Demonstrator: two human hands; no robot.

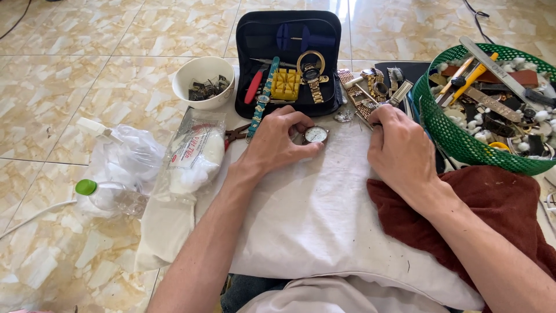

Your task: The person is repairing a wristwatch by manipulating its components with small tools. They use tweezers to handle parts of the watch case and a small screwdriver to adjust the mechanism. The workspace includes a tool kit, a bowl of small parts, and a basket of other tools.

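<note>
The left hand [278, 142] grasps a round watch case [316, 134] on the white cloth [313, 214]; right of the case, the right hand [399, 148] pinches a metal tool [398, 94].

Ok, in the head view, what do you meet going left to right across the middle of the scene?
Clear bottle with green cap → bag of white cotton → left hand → round watch head → right hand → green basket.

Head camera, steeply down, close above lap
</note>
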